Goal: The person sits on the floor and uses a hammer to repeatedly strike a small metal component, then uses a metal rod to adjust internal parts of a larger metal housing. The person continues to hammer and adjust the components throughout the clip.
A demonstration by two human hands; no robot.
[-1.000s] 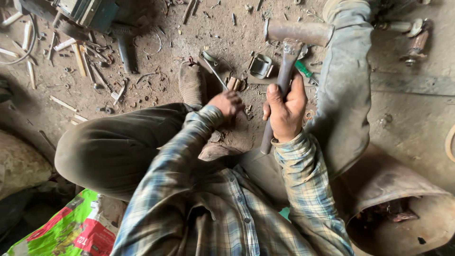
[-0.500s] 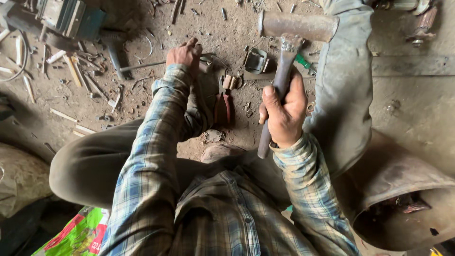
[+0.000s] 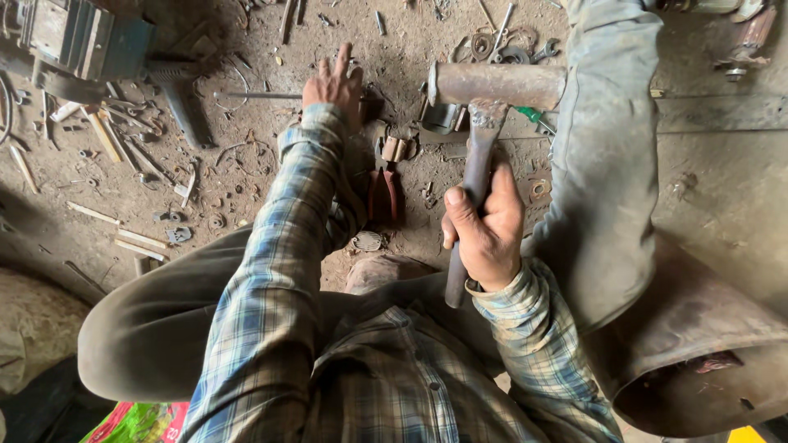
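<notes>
Hammer (image 3: 480, 123) is the main thing here: a big one with a rusty cylinder head, lying crosswise above the person's lap, handle running down from it toward the body. Right hand (image 3: 486, 226) is wrapped tight around the handle, partway down from the head, thumb along the left side of the shaft, and the butt end of the handle sticks out just below the fist.

Left hand (image 3: 332, 82) is off to the left of the hammer head, well apart from the right one, fingers spread and flat, palm down over the dirt floor (image 3: 246, 172). It isn't clamped on anything I can see, though it sits right at the end of a thin metal rod (image 3: 258, 95) that lies on the floor further left.

Between the two hands, below and left of the hammer head, red-handled pliers (image 3: 386, 184) lie on the ground. Just under the head there's a small metal bracket (image 3: 442, 119), and a green-handled tool (image 3: 533, 117) pokes out right of the handle.

Right of the hammer, a dusty grey trouser leg (image 3: 603, 164). Far left of it, a blue-green machine (image 3: 78, 41) with scrap bits and sticks scattered around.
</notes>
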